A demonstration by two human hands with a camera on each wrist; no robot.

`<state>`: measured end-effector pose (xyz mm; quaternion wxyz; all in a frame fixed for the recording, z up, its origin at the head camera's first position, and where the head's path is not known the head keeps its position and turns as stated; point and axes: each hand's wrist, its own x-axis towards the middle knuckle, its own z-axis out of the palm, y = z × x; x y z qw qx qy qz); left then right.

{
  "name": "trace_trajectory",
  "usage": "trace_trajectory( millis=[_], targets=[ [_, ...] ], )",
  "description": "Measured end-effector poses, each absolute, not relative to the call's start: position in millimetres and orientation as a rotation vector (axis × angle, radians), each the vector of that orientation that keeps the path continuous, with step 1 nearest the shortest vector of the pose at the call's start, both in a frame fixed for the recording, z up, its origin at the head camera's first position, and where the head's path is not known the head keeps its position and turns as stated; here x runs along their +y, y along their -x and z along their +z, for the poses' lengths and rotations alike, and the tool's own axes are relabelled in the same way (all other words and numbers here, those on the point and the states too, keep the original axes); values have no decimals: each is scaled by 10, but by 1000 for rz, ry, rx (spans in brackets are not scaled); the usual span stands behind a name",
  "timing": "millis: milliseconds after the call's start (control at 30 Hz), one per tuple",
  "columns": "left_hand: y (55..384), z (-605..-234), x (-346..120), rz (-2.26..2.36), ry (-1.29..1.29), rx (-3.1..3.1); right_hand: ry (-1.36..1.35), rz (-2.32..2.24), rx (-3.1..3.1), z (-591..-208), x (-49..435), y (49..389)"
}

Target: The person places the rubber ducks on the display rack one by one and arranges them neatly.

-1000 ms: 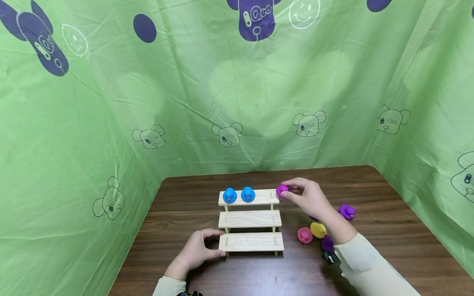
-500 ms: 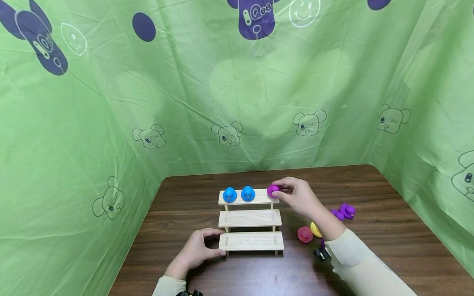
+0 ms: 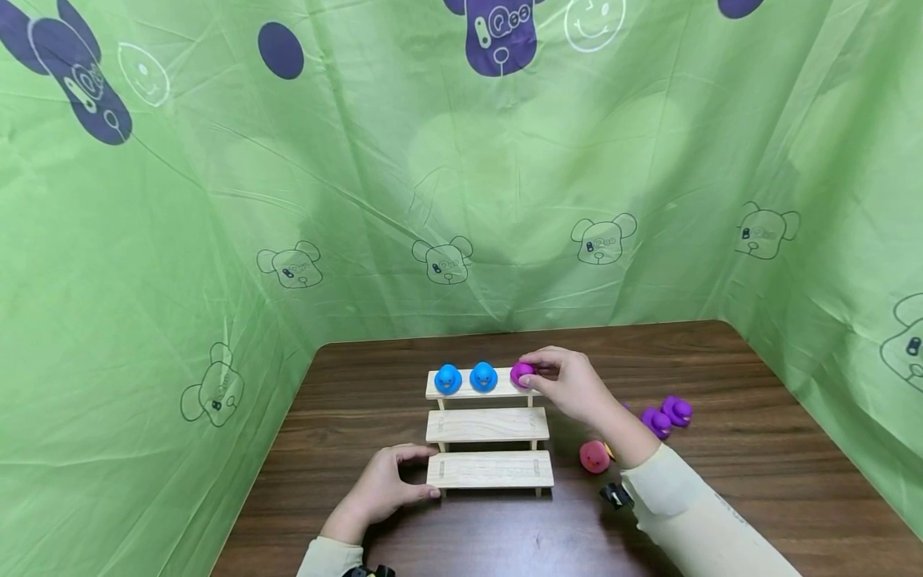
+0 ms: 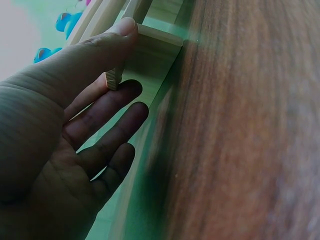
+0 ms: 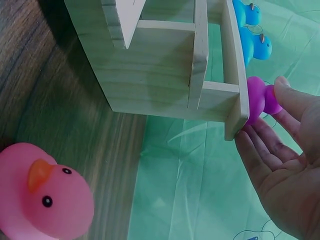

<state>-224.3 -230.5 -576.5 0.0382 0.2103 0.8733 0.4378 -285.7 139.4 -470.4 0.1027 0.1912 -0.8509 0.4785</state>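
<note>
A three-step wooden display stand [image 3: 487, 470] stands on the table. Two blue rubber ducks [image 3: 448, 379] [image 3: 483, 377] sit on its top step, at the left and middle. At that step's right end, my right hand [image 3: 574, 388] pinches a magenta rubber duck [image 5: 256, 100] between thumb and fingers; the duck's base meets the board. My left hand [image 3: 380, 486] holds the left end of the bottom step. In the left wrist view its thumb and index finger lie on either side of the board's end [image 4: 150, 50], while the other fingers are loosely bent below.
To the right of the stand lie a pink rubber duck [image 3: 594, 457] and two purple rubber ducks [image 3: 656, 422] [image 3: 677, 411]. A sliver of a yellow duck [image 3: 610, 452] shows behind the right forearm. Green printed cloth [image 3: 505, 200] hangs around the wooden table [image 3: 360, 385].
My right hand has moved left with the magenta duck, from beside the top step's right end onto the step. The left hand has stayed in place on the bottom step.
</note>
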Motion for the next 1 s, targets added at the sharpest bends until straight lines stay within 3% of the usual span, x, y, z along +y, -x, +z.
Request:
trace_trajectory(
  millis=[1000],
  targets=[
    [2232,-5768,-2306,1316,-629,2693,-553,1318,-2543,-4735,1343,2834]
  ],
)
